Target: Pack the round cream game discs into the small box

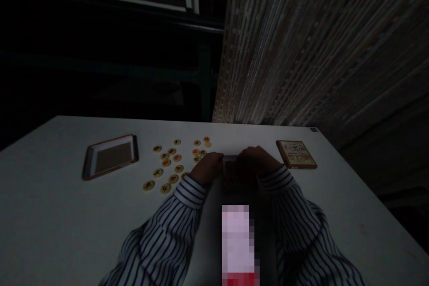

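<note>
My left hand point(208, 167) is closed at the left edge of a dark, flat thing with a pale upper edge point(229, 158). Curled over the same thing from the other side is my right hand point(257, 161), its fingers mostly in shadow. Too little light falls there to tell what the thing is. Close to my left hand lie several round Chinese chess pieces point(173, 178), pale discs with dark or red characters. Part of this group is hidden behind my left hand and sleeve.
On the white table point(83, 223), an open shallow box tray point(87, 164) lies at the left. A flat box or lid with a printed top point(296, 153) lies at the right. A string curtain point(261, 53) hangs behind the table's far edge.
</note>
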{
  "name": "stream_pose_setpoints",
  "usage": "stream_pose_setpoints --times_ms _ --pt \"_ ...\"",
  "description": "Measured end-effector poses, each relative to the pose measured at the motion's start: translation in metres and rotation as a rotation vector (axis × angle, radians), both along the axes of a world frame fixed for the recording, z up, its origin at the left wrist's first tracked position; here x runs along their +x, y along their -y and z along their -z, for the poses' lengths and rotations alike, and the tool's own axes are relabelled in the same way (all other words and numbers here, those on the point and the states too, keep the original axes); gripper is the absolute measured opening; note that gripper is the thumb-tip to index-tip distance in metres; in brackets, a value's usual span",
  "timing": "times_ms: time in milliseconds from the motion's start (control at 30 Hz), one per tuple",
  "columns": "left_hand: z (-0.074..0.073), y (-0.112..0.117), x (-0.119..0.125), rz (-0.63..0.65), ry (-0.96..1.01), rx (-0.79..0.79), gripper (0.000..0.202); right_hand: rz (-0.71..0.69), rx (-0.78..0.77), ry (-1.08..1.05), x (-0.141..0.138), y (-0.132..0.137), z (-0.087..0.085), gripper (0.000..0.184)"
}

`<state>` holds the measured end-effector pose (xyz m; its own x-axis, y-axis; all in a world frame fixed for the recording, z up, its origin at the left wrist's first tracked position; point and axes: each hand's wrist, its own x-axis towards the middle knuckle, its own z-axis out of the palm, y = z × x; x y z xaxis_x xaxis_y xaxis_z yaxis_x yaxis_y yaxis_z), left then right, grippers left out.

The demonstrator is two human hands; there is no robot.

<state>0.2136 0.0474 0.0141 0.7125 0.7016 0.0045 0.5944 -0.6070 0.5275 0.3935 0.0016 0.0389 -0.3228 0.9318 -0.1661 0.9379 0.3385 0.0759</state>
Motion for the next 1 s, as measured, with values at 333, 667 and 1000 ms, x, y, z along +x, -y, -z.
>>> stream_pose_setpoints --times_ms 333,667,1000 --pt "0.001 -0.001 0.0 -0.003 0.008 0.019 0.026 0.014 -0.025 0.003 -0.002 0.002 0.0 0.023" --pt "-0.006 0.004 -0.001 -0.019 -0.008 0.028 0.026 0.051 0.057 -0.096 0.008 0.006 -0.01 0.023" --pt "-0.008 0.046 -0.022 -0.082 0.158 0.082 0.028 0.226 0.342 -0.434 0.028 0.06 0.023 0.032"
